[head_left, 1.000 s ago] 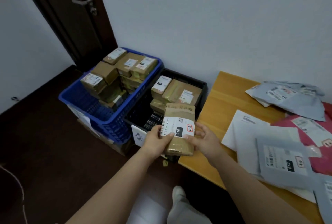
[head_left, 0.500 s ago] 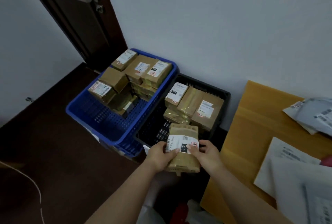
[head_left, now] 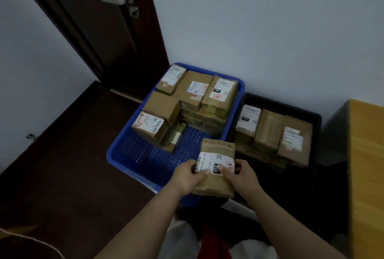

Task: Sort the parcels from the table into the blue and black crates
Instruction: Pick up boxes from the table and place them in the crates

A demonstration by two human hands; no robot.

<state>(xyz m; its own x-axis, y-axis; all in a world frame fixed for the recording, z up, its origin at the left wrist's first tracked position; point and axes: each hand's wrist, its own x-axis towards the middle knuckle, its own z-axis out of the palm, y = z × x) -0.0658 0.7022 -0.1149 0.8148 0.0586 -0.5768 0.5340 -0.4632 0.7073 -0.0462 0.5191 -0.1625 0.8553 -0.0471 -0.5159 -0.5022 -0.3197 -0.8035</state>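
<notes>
A pale wall and a dark brown door (head_left: 99, 30) close off the corner you face, above a dark floor. Against the wall the blue crate (head_left: 133, 161) and the black crate (head_left: 315, 117) stand side by side, both stacked with brown boxes, and the edge of the wooden table (head_left: 367, 154) shows at your right. You hold one brown parcel (head_left: 216, 184) in the air over the near right corner of the blue crate, close to the gap between the crates. It is a flat taped package of brown paper with a white shipping label bearing a barcode, a QR code and "010". Its long axis runs away from you, the far end toward the wall, label face up. Your left hand (head_left: 187, 177) grasps its left edge, thumb on the label; your right hand (head_left: 241, 175) grasps the right edge likewise.
</notes>
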